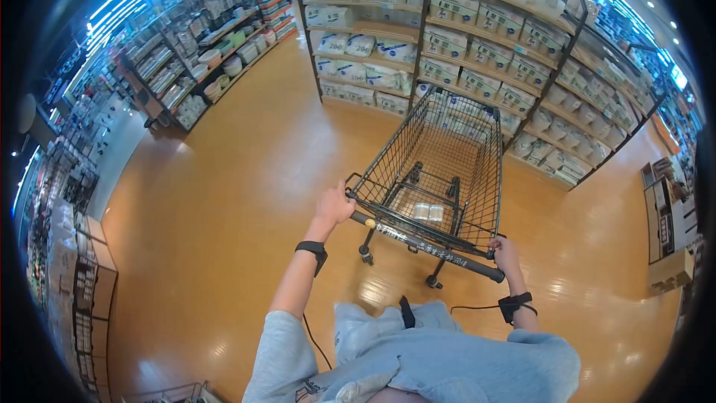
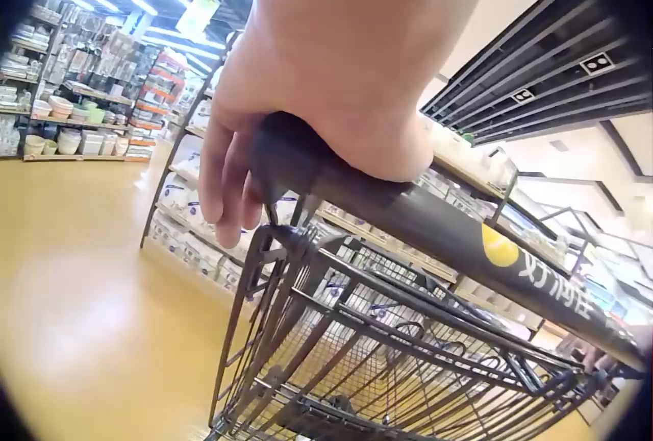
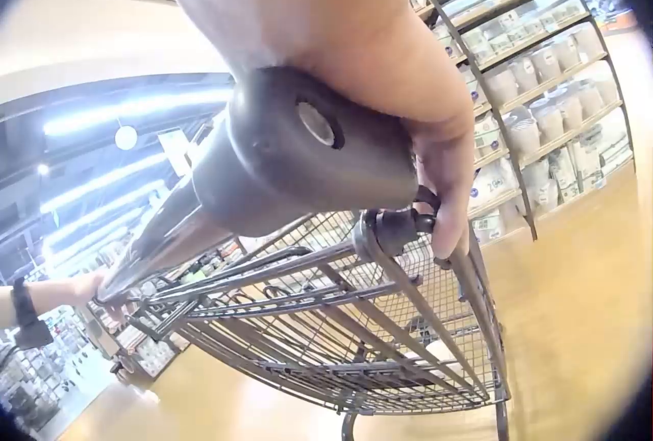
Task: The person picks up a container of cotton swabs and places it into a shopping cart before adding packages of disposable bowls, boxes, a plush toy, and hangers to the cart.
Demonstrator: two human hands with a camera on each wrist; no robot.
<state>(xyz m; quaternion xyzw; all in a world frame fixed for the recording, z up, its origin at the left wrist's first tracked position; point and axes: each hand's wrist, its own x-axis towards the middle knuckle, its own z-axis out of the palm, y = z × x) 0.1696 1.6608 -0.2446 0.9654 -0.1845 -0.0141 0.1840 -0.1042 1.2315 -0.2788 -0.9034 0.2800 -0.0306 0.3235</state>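
Observation:
A black wire shopping cart stands in front of me, its dark handle crossing between my hands. My left hand grips the handle's left end; in the left wrist view the palm lies on the bar and the fingers bend down over its front. At the other end my right hand holds the handle, fingers reaching over the rounded end cap to the bracket at the basket's corner. Two small pale cylinders show near the basket's close end.
Tall shelves of white packages stand ahead, beyond the cart's front. More shelves with bowls and boxes are at the far left. A display unit stands to the right, and a stocked shelf runs along the left. The floor is shiny orange-brown.

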